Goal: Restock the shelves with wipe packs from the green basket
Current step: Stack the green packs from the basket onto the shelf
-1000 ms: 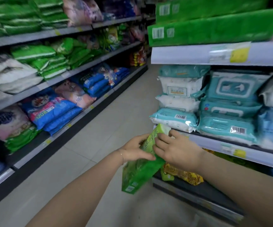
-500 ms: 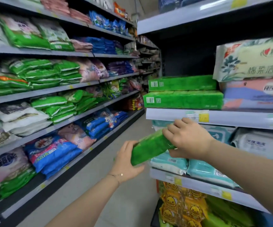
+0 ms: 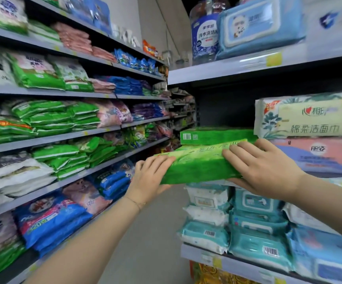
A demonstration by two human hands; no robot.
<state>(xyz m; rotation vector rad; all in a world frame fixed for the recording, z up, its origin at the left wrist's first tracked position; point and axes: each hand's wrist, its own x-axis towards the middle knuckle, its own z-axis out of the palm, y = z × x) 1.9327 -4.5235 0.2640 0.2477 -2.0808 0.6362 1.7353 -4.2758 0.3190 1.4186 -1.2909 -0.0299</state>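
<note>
A green wipe pack (image 3: 196, 165) hangs roughly level before the stocked green pack (image 3: 217, 136) – left hand (image 3: 150, 177) gripping its aisle-side end, right hand (image 3: 262, 167) curled over the other – its long axis running left to right.

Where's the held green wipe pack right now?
Head view, centre-right: green wipe pack held between left hand and right hand, just in front of the shelved green pack, left of the pink tissue pack.
</note>
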